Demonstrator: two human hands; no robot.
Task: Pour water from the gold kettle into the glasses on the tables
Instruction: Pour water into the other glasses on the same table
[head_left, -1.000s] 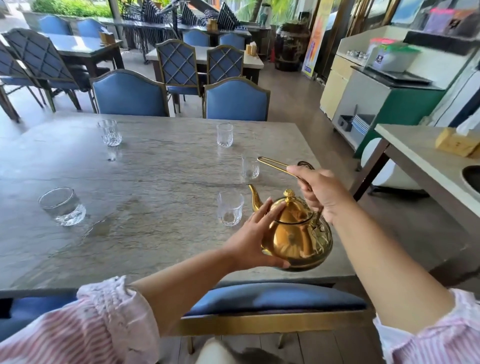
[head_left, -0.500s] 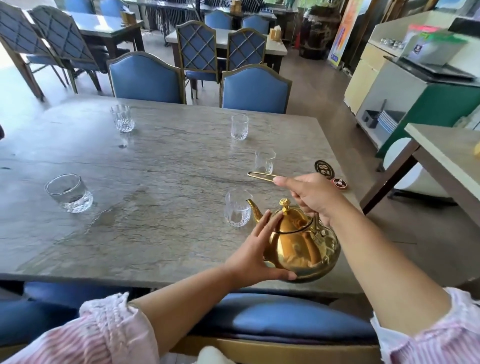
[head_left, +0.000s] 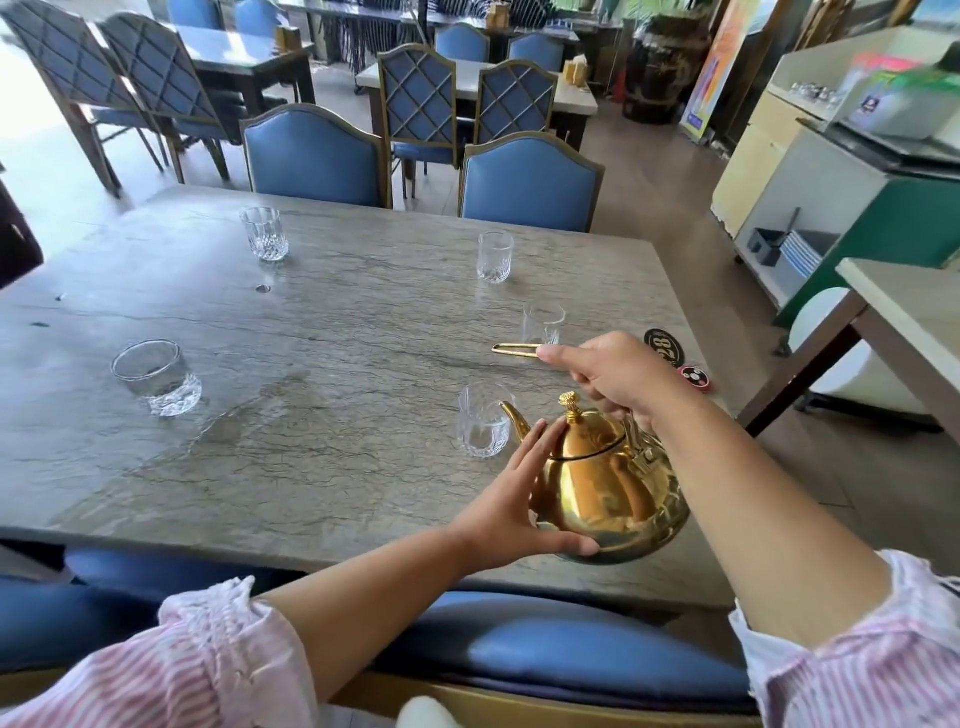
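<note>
I hold the gold kettle (head_left: 608, 488) above the near right edge of the grey stone table (head_left: 332, 374). My right hand (head_left: 618, 376) grips its long handle from above. My left hand (head_left: 511, 501) cups the kettle's left side and bottom, fingers spread against it. The spout points left and touches the rim of a near glass (head_left: 480, 423) holding a little water. A second small glass (head_left: 543, 322) stands just behind the handle. Other glasses: far right (head_left: 494, 257), far left (head_left: 264, 234), and a wide low one at the left (head_left: 156, 376).
A round black number disc (head_left: 665, 345) and a small red-and-white disc (head_left: 695, 375) lie by the table's right edge. Blue chairs (head_left: 530, 182) stand behind the table and one seat (head_left: 545, 639) below me. Another table (head_left: 909, 322) and a counter stand at the right.
The kettle has come lower and closer to the near glass, its spout now at the rim. My view has tipped downward and nearer to the table.
</note>
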